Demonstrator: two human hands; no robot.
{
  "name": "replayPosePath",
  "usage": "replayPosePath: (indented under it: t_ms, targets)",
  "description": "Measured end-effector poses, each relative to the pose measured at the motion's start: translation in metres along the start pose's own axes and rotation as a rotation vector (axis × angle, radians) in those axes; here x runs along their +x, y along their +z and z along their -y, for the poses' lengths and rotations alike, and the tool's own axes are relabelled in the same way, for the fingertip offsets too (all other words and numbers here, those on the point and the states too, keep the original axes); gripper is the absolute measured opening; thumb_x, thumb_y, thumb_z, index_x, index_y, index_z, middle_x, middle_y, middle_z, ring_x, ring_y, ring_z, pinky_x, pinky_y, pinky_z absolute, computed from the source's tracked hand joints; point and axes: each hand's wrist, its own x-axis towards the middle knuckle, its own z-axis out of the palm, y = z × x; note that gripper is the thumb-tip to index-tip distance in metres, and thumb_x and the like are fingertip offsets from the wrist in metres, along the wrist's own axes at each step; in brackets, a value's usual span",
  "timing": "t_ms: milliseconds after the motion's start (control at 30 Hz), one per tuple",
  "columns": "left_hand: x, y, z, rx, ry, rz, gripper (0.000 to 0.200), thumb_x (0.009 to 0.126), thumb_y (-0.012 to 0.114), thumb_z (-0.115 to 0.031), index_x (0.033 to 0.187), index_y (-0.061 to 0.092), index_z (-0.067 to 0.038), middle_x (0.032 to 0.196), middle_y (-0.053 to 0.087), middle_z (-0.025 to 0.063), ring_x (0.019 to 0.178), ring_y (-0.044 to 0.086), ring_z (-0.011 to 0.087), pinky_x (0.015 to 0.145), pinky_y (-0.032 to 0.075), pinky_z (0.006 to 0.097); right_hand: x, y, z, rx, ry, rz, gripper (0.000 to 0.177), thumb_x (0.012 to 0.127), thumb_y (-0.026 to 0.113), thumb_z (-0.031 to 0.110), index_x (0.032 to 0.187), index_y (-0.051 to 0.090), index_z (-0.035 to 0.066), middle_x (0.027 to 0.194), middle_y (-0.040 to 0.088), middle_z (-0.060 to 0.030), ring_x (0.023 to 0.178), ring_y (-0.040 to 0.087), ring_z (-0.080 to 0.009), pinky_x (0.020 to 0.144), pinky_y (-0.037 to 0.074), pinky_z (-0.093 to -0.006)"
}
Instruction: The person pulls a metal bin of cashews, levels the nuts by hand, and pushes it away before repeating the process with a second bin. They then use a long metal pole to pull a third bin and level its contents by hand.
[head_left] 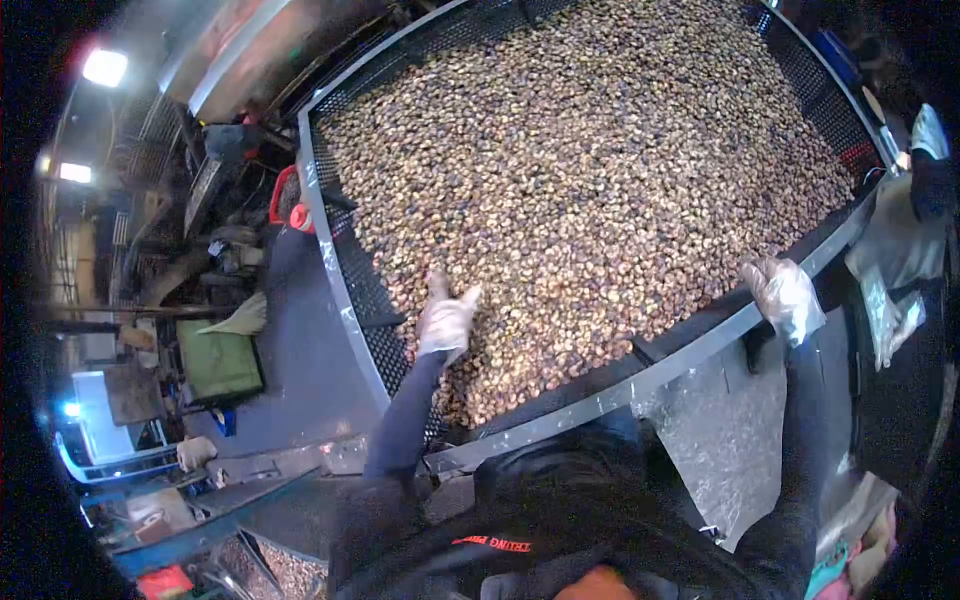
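A large black mesh-sided tray with a grey metal rim [590, 397] is filled with a thick layer of brown and tan nuts in their shells [600, 200], perhaps raw cashews. My left hand [447, 320], in a thin whitish glove, reaches over the near left part of the tray. Its fingers are spread and touch the nuts, with nothing visibly held. My right hand [787, 297], in a similar shiny glove, grips the near right rim, its fingers curled over to the inner side.
Beyond the right corner is another person's gloved hand [930, 132] with a dark sleeve. Clear plastic [885, 320] hangs near there. Left of the tray are a red-handled container [300, 215], a green bag [220, 360] and machinery. More nuts [290, 572] lie lower left.
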Motion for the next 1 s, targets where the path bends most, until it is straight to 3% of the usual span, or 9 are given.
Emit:
replayPosePath:
  t_ms: [67,133,300,433,533,700,800,900,1000]
  targets:
    - [-0.023,0.002,0.052,0.571,0.161,0.028,0.050,0.108,0.051,-0.013,0.157,0.058,-0.016,0.091,0.077,0.0219,0.083,0.076,0.0352,0.093,0.058,0.0457,-0.001,0.000,0.000,0.023,0.032,-0.014,0.038,0.103,0.071,0.039,0.094,0.073,0.003,0.088,0.071,-0.0292,0.087,0.070,-0.0513,0.075,0.055,-0.0580]
    - [-0.041,0.007,0.053,0.563,-0.072,0.321,0.055,0.112,0.038,-0.010,0.164,0.053,-0.019,0.100,0.079,0.0232,0.098,0.078,0.0373,0.112,0.051,0.0485,0.001,0.000,-0.002,0.009,0.004,-0.025,0.037,0.103,0.071,0.038,0.093,0.073,0.002,0.088,0.071,-0.0291,0.086,0.070,-0.0511,0.075,0.054,-0.0579]
    - [-0.065,0.072,0.018,-0.384,-0.498,0.276,0.084,0.111,0.045,-0.066,0.162,0.050,0.000,0.159,0.057,0.0283,0.152,0.050,0.0380,0.129,0.033,0.0454,0.006,0.011,-0.026,-0.145,0.093,0.101,0.030,0.102,0.072,0.038,0.105,0.079,0.010,0.091,0.074,-0.0174,0.089,0.071,-0.0432,0.078,0.057,-0.0559]
    - [-0.050,0.163,-0.011,-0.645,-0.360,0.300,0.086,0.113,0.030,-0.071,0.164,0.048,-0.004,0.158,0.060,0.0247,0.147,0.056,0.0395,0.125,0.039,0.0470,0.006,0.004,-0.017,0.034,-0.126,-0.079,0.027,0.103,0.073,0.028,0.095,0.075,0.003,0.081,0.070,-0.0242,0.079,0.069,-0.0469,0.071,0.053,-0.0565]
    - [-0.012,0.145,-0.142,-1.368,-0.963,0.228,0.081,0.115,0.038,-0.064,0.164,0.046,0.000,0.166,0.053,0.0161,0.146,0.058,0.0314,0.119,0.050,0.0491,0.008,0.004,-0.026,-0.017,-0.076,-0.018,0.022,0.102,0.074,0.025,0.096,0.075,0.004,0.083,0.071,-0.0221,0.080,0.069,-0.0447,0.071,0.053,-0.0546]
    - [0.056,0.186,-0.180,-1.802,-0.700,0.267,0.066,0.112,0.048,-0.066,0.153,0.061,-0.016,0.145,0.071,0.0103,0.122,0.072,0.0298,0.095,0.062,0.0547,0.005,0.014,-0.032,-0.147,-0.077,0.023,0.034,0.105,0.068,0.038,0.095,0.079,0.007,0.086,0.074,-0.0198,0.086,0.071,-0.0415,0.078,0.057,-0.0536]
    - [0.102,0.151,-0.223,-2.047,-0.439,0.594,0.076,0.106,0.062,-0.063,0.165,0.043,-0.019,0.156,0.061,0.0121,0.125,0.069,0.0343,0.103,0.057,0.0541,0.005,0.005,-0.026,-0.121,0.055,0.117,0.040,0.105,0.065,0.044,0.097,0.080,0.008,0.087,0.075,-0.0183,0.087,0.072,-0.0413,0.080,0.058,-0.0539]
    - [0.097,0.065,-0.275,-1.786,-0.267,0.514,0.084,0.106,0.068,-0.058,0.173,0.031,-0.024,0.161,0.053,0.0077,0.114,0.068,0.0339,0.091,0.058,0.0443,0.001,0.009,-0.025,-0.141,0.034,0.041,0.037,0.104,0.066,0.044,0.101,0.082,0.010,0.089,0.077,-0.0176,0.085,0.074,-0.0399,0.076,0.059,-0.0527]
    - [0.107,0.035,-0.250,-1.718,0.052,0.442,0.098,0.100,0.066,-0.070,0.177,0.017,-0.032,0.180,0.022,0.0206,0.154,0.039,0.0516,0.113,0.049,0.0649,0.002,0.056,-0.078,-0.125,-0.062,0.077,0.040,0.103,0.064,0.044,0.104,0.078,0.007,0.103,0.077,-0.0177,0.089,0.076,-0.0348,0.074,0.062,-0.0456]
